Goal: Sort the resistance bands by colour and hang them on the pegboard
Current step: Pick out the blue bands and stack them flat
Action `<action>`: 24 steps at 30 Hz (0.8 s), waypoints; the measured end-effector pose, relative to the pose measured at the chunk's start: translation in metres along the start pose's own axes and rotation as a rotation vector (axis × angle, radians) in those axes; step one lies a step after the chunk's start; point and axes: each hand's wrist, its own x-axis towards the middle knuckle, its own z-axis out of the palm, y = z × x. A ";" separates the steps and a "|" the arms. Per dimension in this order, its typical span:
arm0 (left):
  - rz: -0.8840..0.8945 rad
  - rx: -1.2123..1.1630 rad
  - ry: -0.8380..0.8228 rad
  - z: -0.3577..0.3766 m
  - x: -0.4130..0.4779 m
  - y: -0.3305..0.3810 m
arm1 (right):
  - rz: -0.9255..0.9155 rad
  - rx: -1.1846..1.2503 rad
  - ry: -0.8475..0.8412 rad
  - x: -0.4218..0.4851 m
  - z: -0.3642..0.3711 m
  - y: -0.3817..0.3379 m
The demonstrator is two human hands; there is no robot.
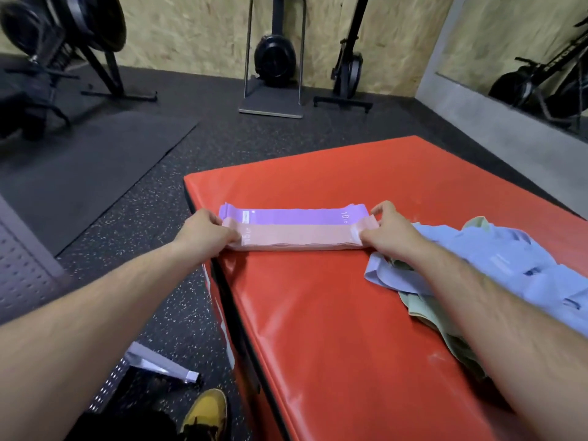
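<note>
The person's left hand and right hand each take one end of a flat stack of pink bands. The left hand's fingers curl over the stack's left end and pinch it. The right hand's thumb and fingers close on the right end, where the thin layered edges show. The pink bands lie as a long, flat rectangle of matte fabric near the far left corner of a red padded box. The box's smooth vinyl cover is glossy and slightly wrinkled.

Touching the far edge of the pink stack is a second neat stack of purple bands, the same long shape, with a small white label near its left end and pale printing near its right end.

To the right, under and beyond the right forearm, loose blue bands sit in a crumpled heap. Pale green bands show beneath them and spill toward the near side.

At the far left edge of the view stands a grey pegboard with rows of small holes. The floor is dark speckled rubber, with a plain dark mat lying farther left. A yellow shoe shows at the near edge, beside the box.
</note>
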 end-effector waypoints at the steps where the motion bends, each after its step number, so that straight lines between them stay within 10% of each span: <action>1: 0.002 0.039 0.015 -0.001 0.000 0.000 | -0.041 -0.021 0.032 0.001 0.002 0.002; 15: 0.498 0.449 0.232 0.002 -0.041 0.032 | -0.249 -0.194 0.182 -0.061 -0.011 -0.001; 19: 0.838 0.505 0.079 0.037 -0.069 0.063 | -0.241 -0.171 0.156 -0.106 -0.030 0.014; 24: 0.856 0.472 -0.151 0.097 -0.098 0.102 | -0.199 -0.224 0.153 -0.138 -0.064 0.046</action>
